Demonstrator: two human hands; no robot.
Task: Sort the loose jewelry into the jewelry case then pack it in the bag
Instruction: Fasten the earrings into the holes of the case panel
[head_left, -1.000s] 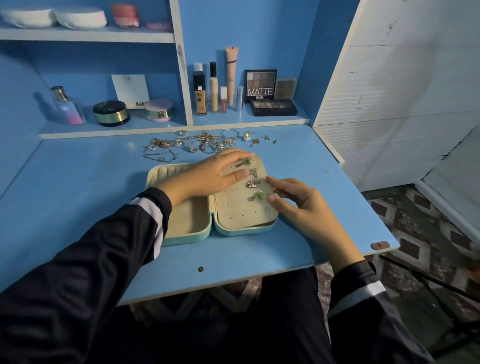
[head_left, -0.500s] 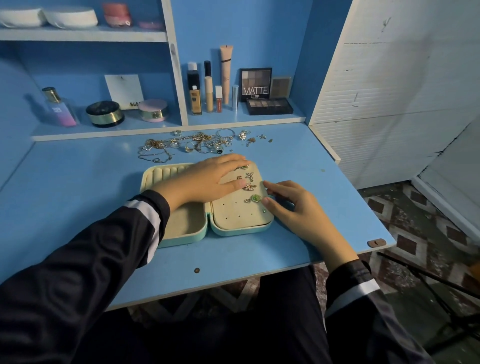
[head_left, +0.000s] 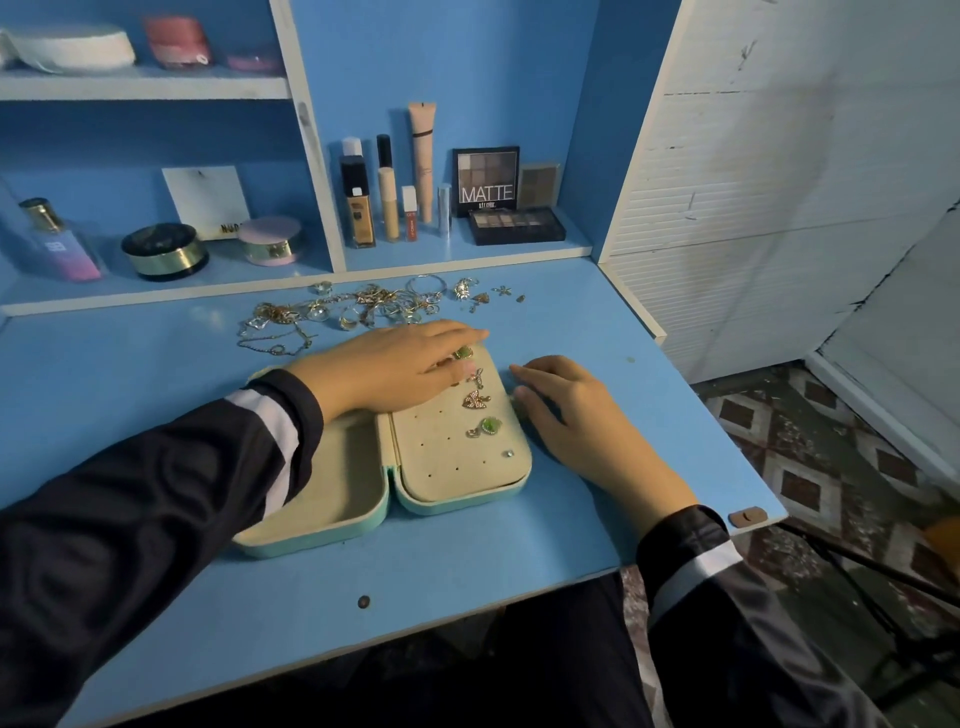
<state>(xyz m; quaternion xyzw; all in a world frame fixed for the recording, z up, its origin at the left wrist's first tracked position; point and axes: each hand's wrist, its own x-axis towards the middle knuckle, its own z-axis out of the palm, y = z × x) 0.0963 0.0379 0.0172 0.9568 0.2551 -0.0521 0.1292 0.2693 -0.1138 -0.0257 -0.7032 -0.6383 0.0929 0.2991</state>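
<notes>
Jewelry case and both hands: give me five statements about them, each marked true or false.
1. The jewelry case lies open on the table. True.
2. The case's perforated panel holds no earrings. False: several sit on it, among them a green earring.
3. The left hand lies across the case, its fingers at the panel's far end. True.
4. The right hand holds a necklace. False: it rests on the table beside the case's right edge and holds nothing.
5. The loose jewelry pile lies on the table behind the case. True.
</notes>
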